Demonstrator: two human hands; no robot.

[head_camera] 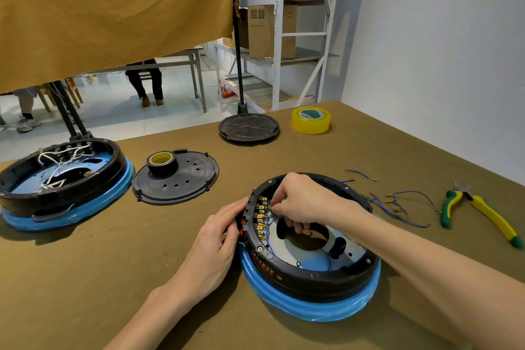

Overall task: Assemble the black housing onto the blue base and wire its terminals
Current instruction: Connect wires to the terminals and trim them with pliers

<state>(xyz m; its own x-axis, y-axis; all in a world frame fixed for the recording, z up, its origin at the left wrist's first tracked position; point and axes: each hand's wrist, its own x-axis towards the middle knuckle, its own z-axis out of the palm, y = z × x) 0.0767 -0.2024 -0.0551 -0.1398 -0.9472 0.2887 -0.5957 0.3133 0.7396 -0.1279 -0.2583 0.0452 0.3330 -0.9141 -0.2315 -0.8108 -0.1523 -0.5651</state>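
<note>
A black ring housing sits on a blue base in front of me. A row of brass terminals lines its inner left wall. My left hand grips the housing's outer left wall by the terminal block. My right hand reaches inside and pinches a thin blue wire at the upper terminals. More blue wire loops over the grey inner plate.
Loose blue wires with brass lugs lie right of the housing, then yellow-green pliers. A second wired unit sits at far left, a black cover with a tape roll beside it, another cover and yellow tape behind.
</note>
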